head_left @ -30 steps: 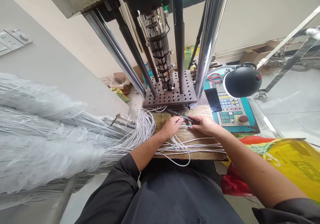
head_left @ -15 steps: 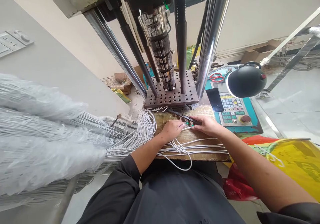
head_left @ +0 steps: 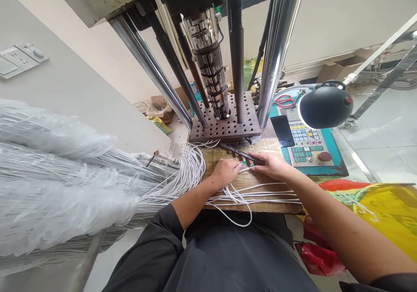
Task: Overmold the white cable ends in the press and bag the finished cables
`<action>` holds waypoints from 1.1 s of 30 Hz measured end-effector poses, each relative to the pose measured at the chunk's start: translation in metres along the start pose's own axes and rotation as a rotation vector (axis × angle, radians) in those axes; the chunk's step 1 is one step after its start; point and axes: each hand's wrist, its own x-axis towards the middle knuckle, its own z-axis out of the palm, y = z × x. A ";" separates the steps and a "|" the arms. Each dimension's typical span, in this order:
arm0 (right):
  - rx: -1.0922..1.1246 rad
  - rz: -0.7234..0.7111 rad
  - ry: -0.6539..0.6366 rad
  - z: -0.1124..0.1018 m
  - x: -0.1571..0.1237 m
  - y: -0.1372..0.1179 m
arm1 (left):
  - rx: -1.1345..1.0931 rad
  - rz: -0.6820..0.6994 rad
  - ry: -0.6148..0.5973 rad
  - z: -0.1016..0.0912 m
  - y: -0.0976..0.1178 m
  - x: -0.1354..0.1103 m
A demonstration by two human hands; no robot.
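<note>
My left hand (head_left: pixel 226 172) is closed, its thumb and fingertips pinched on the thin end of a white cable (head_left: pixel 246 169). Beside those fingertips are small green pieces (head_left: pixel 243 163). My right hand (head_left: pixel 273 166) is curled over the near end of a long dark bar (head_left: pixel 239 151), which slants across the worktop under the press. Its thumb lies by another small green piece, close to the cable end. Fingers hide much of the small parts. More white cables (head_left: pixel 260 192) lie loose across the wooden worktop (head_left: pixel 215 153) in front of me.
A perforated metal plate (head_left: pixel 198 132) with steel columns stands behind my hands. Thick bundles of white cables (head_left: pixel 192 166) come from the left, partly wrapped in plastic (head_left: pixel 58 196). At right are a control panel (head_left: pixel 306 142), a black lamp (head_left: pixel 325 105), red-handled scissors (head_left: pixel 284 101) and a yellow bag (head_left: pixel 391 209).
The view has shifted slightly, so everything sits a little lower and to the right. Both hands keep nearly the same hold beside the dark bar.
</note>
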 end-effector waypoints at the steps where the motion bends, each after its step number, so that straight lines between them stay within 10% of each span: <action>1: 0.001 -0.002 0.002 0.001 0.000 0.001 | 0.001 0.006 0.000 0.001 0.000 0.000; 33: -0.265 0.193 0.100 0.009 0.011 -0.023 | -0.150 -0.153 -0.013 -0.001 -0.001 0.005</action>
